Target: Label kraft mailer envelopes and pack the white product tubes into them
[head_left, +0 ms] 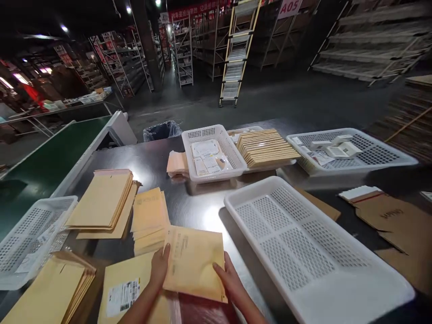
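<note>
A yellow padded envelope (194, 263) is held up between my two hands, above the near edge of the metal table. My left hand (159, 265) grips its left edge, thumb on the front. On the right edge, my right hand (227, 272) has its thumb pressed on the front, the fingers behind. Below and to the left lies another envelope with a white printed label (123, 297). A stack of small yellow envelopes (150, 213) sits just behind my left hand. To the right is a large white plastic basket (297, 243) with nothing in it.
Larger envelope stacks (101, 198) lie at left, beside a white basket (25, 225). Farther back are a basket of small packets (216, 130), a row of cardboard mailers (265, 146) and a tray with white boxes (371, 164). Brown mailers (401, 220) lie at right.
</note>
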Demonstrator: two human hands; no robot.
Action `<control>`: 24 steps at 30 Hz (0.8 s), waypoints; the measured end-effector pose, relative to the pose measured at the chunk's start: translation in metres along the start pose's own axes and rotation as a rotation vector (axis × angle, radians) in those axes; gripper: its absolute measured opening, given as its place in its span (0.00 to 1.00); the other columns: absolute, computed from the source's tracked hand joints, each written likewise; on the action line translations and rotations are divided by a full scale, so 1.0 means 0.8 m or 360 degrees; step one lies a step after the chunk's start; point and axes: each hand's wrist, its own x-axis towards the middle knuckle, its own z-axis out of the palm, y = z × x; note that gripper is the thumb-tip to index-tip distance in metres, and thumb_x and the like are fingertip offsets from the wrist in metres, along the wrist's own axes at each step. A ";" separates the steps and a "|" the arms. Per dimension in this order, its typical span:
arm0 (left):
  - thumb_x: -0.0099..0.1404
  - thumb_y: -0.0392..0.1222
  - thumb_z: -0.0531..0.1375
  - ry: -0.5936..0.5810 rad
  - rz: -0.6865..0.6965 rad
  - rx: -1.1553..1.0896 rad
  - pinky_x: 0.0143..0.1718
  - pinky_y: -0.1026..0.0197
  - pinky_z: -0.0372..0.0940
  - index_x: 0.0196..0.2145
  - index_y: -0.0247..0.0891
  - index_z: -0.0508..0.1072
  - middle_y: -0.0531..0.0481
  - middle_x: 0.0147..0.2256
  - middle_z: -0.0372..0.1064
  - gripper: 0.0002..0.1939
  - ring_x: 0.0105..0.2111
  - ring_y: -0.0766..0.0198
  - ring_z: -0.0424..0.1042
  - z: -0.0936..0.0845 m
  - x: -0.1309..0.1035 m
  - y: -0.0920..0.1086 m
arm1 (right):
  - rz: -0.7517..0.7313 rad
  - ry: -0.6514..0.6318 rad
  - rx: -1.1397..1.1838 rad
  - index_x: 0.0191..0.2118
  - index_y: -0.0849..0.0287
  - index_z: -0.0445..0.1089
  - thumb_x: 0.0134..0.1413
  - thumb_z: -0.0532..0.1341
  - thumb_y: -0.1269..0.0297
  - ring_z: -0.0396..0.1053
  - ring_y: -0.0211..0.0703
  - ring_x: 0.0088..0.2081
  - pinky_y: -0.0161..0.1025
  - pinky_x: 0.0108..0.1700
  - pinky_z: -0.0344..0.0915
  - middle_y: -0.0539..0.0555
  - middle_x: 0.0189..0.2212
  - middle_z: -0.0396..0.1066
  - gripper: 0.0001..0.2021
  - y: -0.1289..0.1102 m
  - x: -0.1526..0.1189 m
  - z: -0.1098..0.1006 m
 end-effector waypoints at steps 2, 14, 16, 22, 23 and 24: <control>0.61 0.70 0.38 -0.0106 0.0097 0.0119 0.42 0.51 0.68 0.30 0.36 0.74 0.36 0.36 0.78 0.37 0.39 0.47 0.75 -0.001 -0.017 -0.011 | -0.0010 0.0015 0.0032 0.47 0.51 0.62 0.40 0.71 0.50 0.75 0.57 0.44 0.53 0.44 0.71 0.58 0.45 0.74 0.29 0.008 -0.022 -0.001; 0.60 0.35 0.54 -0.0833 0.0707 0.1214 0.48 0.49 0.63 0.45 0.42 0.74 0.40 0.49 0.72 0.16 0.46 0.47 0.73 -0.056 -0.051 -0.116 | 0.0174 0.0189 -0.0308 0.43 0.51 0.61 0.37 0.67 0.57 0.77 0.58 0.36 0.50 0.36 0.73 0.56 0.37 0.77 0.24 0.018 -0.090 -0.015; 0.61 0.33 0.51 -0.0900 0.0787 0.1392 0.46 0.47 0.63 0.42 0.39 0.75 0.38 0.48 0.72 0.16 0.44 0.45 0.73 -0.057 -0.051 -0.119 | 0.0222 0.0117 -0.0407 0.42 0.52 0.61 0.37 0.66 0.58 0.77 0.55 0.33 0.49 0.35 0.73 0.55 0.35 0.77 0.23 0.015 -0.086 -0.006; 0.59 0.30 0.50 -0.0996 0.1004 0.1585 0.42 0.48 0.65 0.39 0.37 0.75 0.37 0.50 0.68 0.16 0.43 0.46 0.72 -0.064 -0.072 -0.121 | 0.0283 0.0022 -0.0603 0.40 0.54 0.62 0.33 0.63 0.62 0.75 0.51 0.29 0.45 0.30 0.71 0.51 0.29 0.75 0.21 0.016 -0.041 0.039; 0.59 0.30 0.51 -0.1026 0.1025 0.1606 0.42 0.48 0.65 0.38 0.36 0.75 0.37 0.49 0.69 0.15 0.43 0.46 0.72 -0.064 -0.077 -0.121 | 0.0275 0.0033 -0.0618 0.40 0.55 0.62 0.33 0.62 0.63 0.75 0.50 0.28 0.45 0.30 0.70 0.51 0.29 0.75 0.21 0.015 -0.034 0.044; 0.58 0.30 0.52 -0.1054 0.1043 0.1622 0.42 0.48 0.66 0.37 0.36 0.75 0.37 0.48 0.70 0.14 0.43 0.46 0.72 -0.064 -0.081 -0.122 | 0.0266 0.0048 -0.0630 0.40 0.55 0.62 0.33 0.62 0.63 0.74 0.49 0.28 0.44 0.29 0.70 0.51 0.28 0.75 0.21 0.015 -0.029 0.047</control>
